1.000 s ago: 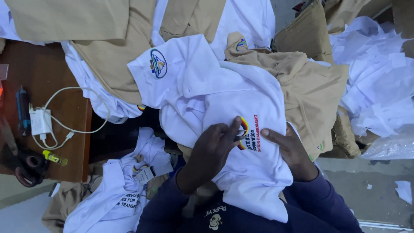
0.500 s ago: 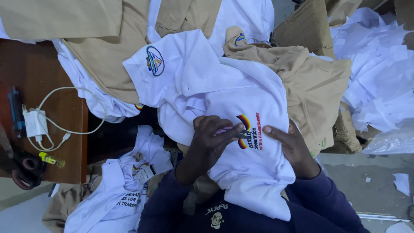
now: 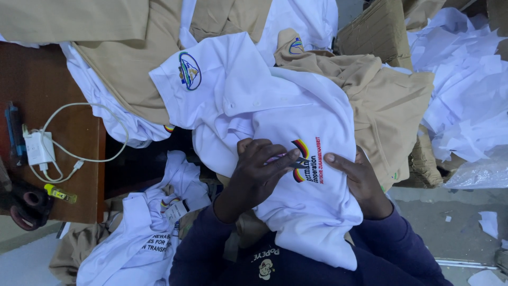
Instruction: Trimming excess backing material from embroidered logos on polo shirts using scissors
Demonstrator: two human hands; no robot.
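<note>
Here you hold one white shirt (image 3: 296,175): your left hand (image 3: 262,172) seemingly pinches fabric beside one striped emblem (image 3: 300,160); your right hand (image 3: 360,182) presses flat, fingers together.

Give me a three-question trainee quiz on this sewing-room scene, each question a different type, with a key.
1. True or false: the left hand and the right hand both rest on the white shirt.
2. Multiple choice: what lies on the wooden table at the left?
A. a white charger with its cable
B. a steam iron
C. a spool of thread
3. Fill in: the garment lying to the right, partly under the white shirt, is ____ in colour.

Key: 1 true; 2 A; 3 tan
</note>
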